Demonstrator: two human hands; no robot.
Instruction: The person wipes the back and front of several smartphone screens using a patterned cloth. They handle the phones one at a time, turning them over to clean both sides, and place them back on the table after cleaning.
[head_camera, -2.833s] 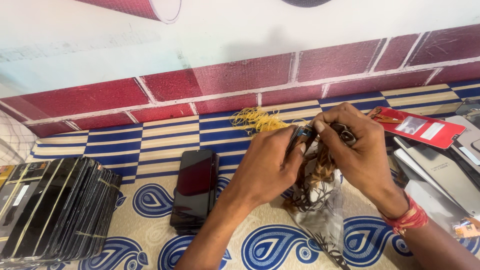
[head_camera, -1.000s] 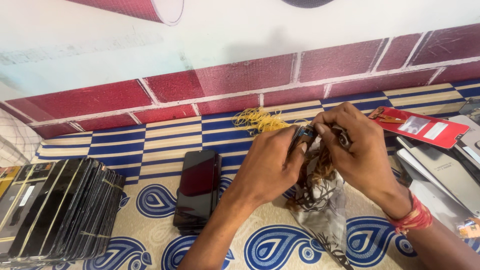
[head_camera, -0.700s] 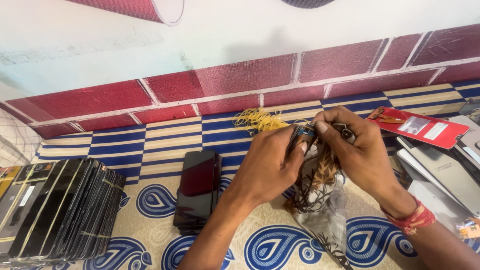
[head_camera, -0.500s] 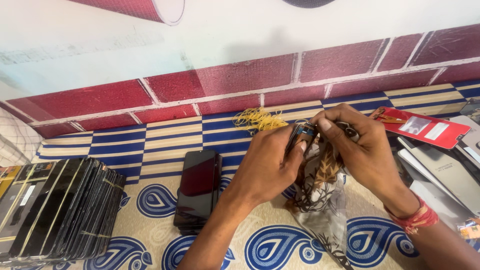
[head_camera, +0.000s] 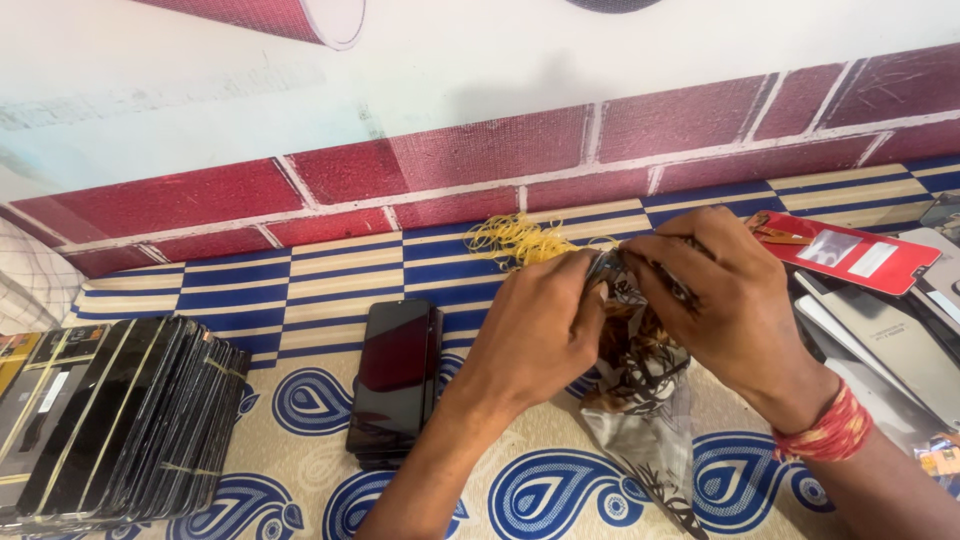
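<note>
Both sets of fingers pinched shut on the top edge of a crinkly patterned pouch (head_camera: 640, 400): left hand (head_camera: 540, 330) grips the near-left part of the mouth, right hand (head_camera: 735, 310) grips the far-right, thumb and forefinger tips nearly touching across it. Can't tell if anything small sits between the fingertips, the knuckles hide it. The pouch hangs down from the grip, its lower tip resting on the desk (head_camera: 300, 470), between the two wrists. Judgement: the step looks like working the mouth of the pouch, so keep both pinches close to the edge, pull evenly apart, don't twist, and leave the bottom resting on the cloth so the foil doesn't tear or spill. Red thread band (head_camera: 825, 435) on the right wrist. Just behind the hands a loose heap of yellow rubber bands (head_camera: 515, 240), touching nothing else. Left of the left forearm a short stack of dark phone screens (head_camera: 395, 380); further left, a long banded row of the same panels (head_camera: 110, 420). Right side: red flat pack (head_camera: 850, 252) and grey panels (head_camera: 890, 350), apart from the pouch.
</note>
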